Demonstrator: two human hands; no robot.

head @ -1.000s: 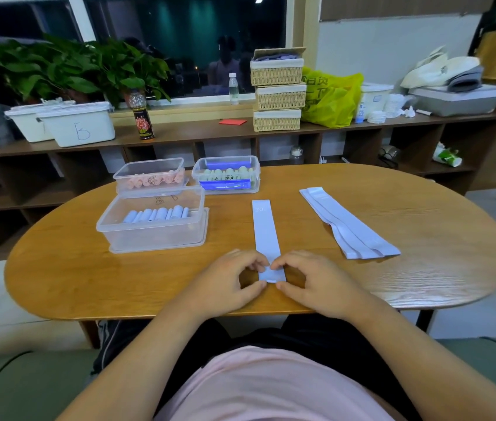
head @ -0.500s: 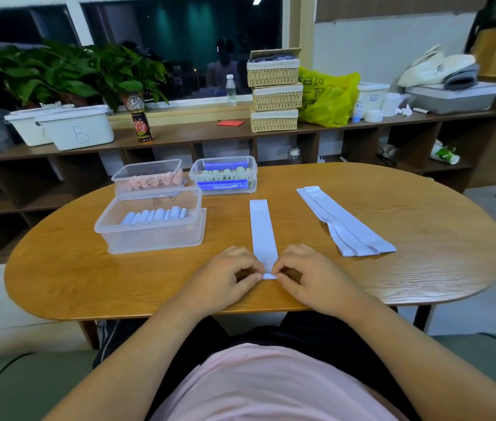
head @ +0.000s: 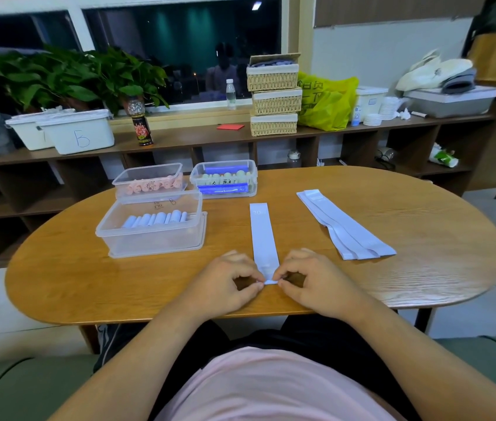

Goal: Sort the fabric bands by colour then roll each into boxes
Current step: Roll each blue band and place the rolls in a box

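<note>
Starting a roll: the left hand and right hand each pinch a near corner of one pale blue band between thumb and curled fingers. The band lies flat on the table, running from 6 o'clock toward 12. A second ago its near end lay flat under the fingertips; now that end is turned over into a small first curl. Rolling has therefore probably just begun, with nearly the whole length left to wind. At 10 o'clock stands the box holding matching rolls, the likely destination. At 2 o'clock a pile of similar bands waits unrolled.
</note>
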